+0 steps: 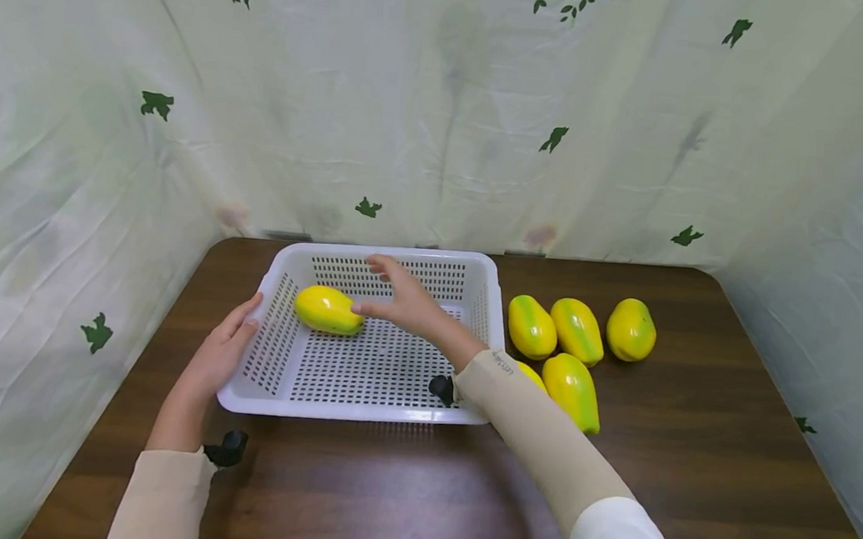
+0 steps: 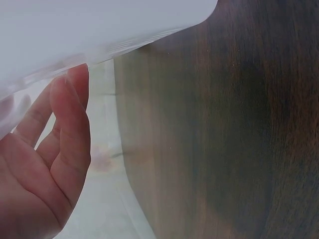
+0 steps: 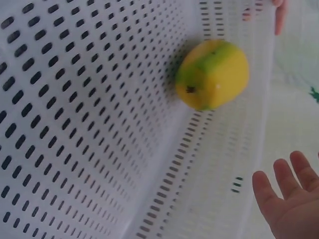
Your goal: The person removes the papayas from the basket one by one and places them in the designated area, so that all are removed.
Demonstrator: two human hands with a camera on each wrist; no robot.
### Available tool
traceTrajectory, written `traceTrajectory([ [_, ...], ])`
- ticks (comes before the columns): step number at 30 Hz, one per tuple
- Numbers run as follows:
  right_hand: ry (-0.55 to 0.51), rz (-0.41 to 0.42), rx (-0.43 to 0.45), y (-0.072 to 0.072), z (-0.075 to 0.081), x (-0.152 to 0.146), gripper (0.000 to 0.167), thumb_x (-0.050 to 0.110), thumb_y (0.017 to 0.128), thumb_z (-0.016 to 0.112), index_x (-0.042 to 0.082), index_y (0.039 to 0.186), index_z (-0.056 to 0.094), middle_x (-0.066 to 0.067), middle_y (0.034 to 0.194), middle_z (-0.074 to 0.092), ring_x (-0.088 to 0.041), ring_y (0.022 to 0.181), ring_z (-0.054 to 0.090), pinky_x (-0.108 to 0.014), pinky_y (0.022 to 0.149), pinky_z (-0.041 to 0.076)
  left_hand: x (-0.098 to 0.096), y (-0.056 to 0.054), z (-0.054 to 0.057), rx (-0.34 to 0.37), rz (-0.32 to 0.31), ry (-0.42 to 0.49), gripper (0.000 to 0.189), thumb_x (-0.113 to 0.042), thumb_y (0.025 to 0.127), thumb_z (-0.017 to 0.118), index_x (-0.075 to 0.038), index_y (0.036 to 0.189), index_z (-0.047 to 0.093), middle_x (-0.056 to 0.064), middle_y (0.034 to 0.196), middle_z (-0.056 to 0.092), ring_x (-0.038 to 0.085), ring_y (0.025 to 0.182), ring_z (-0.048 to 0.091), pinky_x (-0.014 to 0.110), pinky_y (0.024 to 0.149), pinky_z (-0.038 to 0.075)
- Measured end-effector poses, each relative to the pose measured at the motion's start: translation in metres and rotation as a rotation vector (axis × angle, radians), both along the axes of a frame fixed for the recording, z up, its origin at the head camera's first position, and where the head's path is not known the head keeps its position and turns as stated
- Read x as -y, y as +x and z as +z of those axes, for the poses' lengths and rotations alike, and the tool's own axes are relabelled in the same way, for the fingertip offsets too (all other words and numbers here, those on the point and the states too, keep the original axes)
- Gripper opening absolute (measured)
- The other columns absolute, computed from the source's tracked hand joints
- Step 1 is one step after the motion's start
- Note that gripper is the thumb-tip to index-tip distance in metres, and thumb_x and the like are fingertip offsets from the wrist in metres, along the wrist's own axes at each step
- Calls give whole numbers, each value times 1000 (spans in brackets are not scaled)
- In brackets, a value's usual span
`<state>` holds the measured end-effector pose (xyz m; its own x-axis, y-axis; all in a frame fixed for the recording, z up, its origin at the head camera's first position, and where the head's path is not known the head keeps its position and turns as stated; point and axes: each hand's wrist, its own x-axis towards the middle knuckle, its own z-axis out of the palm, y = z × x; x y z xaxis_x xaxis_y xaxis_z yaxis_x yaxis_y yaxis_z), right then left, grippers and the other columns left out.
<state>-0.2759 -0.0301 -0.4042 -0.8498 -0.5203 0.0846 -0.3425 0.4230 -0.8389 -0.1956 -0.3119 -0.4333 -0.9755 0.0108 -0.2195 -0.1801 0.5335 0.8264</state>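
A white perforated plastic basket [image 1: 363, 382] stands on the table, with one yellow-green papaya [image 1: 323, 309] lying in its left half. My left hand [image 1: 219, 351] holds the basket's left rim; in the left wrist view its fingers [image 2: 72, 114] bend up against the rim. Over the basket, my right hand [image 1: 407, 301] is spread with nothing in its grasp, its thumb overlapping the papaya's right end in the head view. The right wrist view shows the papaya [image 3: 212, 74] near the basket's wall, apart from the right fingers [image 3: 286, 179].
Several more papayas lie right of the basket, among them a far-right papaya [image 1: 631, 329] and a near papaya [image 1: 572, 389]; the right forearm partly covers one. The brown wooden table [image 1: 719, 457] ends at a pale leaf-patterned curtain [image 1: 448, 137] behind and at the sides.
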Motion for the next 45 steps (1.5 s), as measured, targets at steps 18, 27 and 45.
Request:
traceTrajectory([
  [18, 109, 15, 117, -13, -24, 29, 78, 29, 77, 71, 15, 140, 28, -7, 138, 37, -23, 124, 36, -38, 97, 35, -1, -2, 0, 3, 3, -2, 53, -48, 95, 25, -38, 143, 6, 23, 140, 22, 42, 104, 48, 43, 70, 51],
  [27, 169, -20, 150, -16, -29, 34, 73, 22, 78, 70, 18, 140, 30, -8, 136, 39, -21, 121, 39, -37, 96, 36, -2, 0, 3, 13, 10, -10, 52, -48, 95, 25, -40, 143, 5, 23, 142, 20, 42, 106, 46, 45, 72, 50],
  [45, 387, -1, 163, -11, -32, 47, 72, 19, 80, 68, 25, 140, 28, -1, 138, 39, -18, 117, 44, -36, 96, 36, -3, 0, 1, -15, -2, 10, 52, -46, 95, 26, -39, 143, 6, 23, 141, 21, 42, 106, 46, 46, 72, 49],
])
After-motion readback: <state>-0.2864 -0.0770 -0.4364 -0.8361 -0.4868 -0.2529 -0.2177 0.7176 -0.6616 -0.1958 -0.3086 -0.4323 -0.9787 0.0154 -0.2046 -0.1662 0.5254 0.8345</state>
